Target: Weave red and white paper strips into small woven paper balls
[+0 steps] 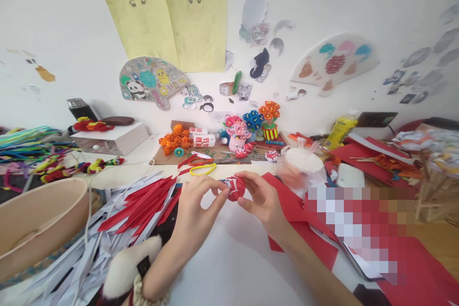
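Observation:
A small red and white ball woven from paper strips (236,188) is held up between both hands over the white tabletop. My left hand (199,205) pinches the ball's left side with thumb and index finger. On the right side, the thumb and fingers of my right hand (261,198) curl around it. Similar red and white balls (244,152) lie farther back by the flower pots. To the left spread loose red paper strips (143,205) and white paper strips (86,248). Red paper sheets (301,229) lie right of my right hand.
Yellow-handled scissors (202,168) lie just beyond my hands. Pots of pipe-cleaner flowers (270,119) stand on cardboard against the wall. A pinkish tub (43,215) occupies the left; a lidded container in plastic (301,162) and a yellow bottle (340,129) stand right.

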`<state>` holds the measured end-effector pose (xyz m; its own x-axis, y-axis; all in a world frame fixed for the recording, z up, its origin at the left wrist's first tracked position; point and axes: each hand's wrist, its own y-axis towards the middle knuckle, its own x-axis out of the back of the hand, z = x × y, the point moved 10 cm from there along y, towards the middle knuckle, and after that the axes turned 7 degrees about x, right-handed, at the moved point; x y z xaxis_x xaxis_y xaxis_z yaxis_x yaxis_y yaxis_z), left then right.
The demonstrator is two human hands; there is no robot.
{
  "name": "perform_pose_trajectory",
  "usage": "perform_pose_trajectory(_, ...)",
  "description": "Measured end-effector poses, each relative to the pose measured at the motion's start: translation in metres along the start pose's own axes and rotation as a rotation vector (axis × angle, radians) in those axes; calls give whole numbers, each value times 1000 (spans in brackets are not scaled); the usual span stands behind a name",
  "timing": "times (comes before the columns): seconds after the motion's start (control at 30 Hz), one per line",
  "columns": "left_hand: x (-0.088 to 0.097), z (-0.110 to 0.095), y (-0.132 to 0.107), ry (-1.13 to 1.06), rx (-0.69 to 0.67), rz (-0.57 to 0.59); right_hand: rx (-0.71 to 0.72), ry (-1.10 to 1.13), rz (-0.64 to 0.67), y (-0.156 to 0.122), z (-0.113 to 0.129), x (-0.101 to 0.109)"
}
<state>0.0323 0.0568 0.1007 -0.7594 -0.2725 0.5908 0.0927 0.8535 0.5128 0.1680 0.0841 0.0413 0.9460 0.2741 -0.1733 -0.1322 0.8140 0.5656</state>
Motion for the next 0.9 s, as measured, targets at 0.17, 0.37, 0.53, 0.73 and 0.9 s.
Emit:
perform_pose_trajectory(0.17,-9,15,6,-244,182,155,-46,87,31,0,-3,-2)
perform_pose_trajectory(0.37,-12,20,4,-287,264,184,-81,149,64,-1,-4,-6)
perform_pose_trajectory(0.53,-14,21,4,-290,243,183,-73,129,58,-1,-3,-5)
perform_pose_trajectory(0.73,-9,19,1,-191,180,102,-61,111,41,0,-4,-5)
perform_pose_trajectory(0.9,-3,1,-3,-83,34,35,-49,103,24,1,-3,-3)
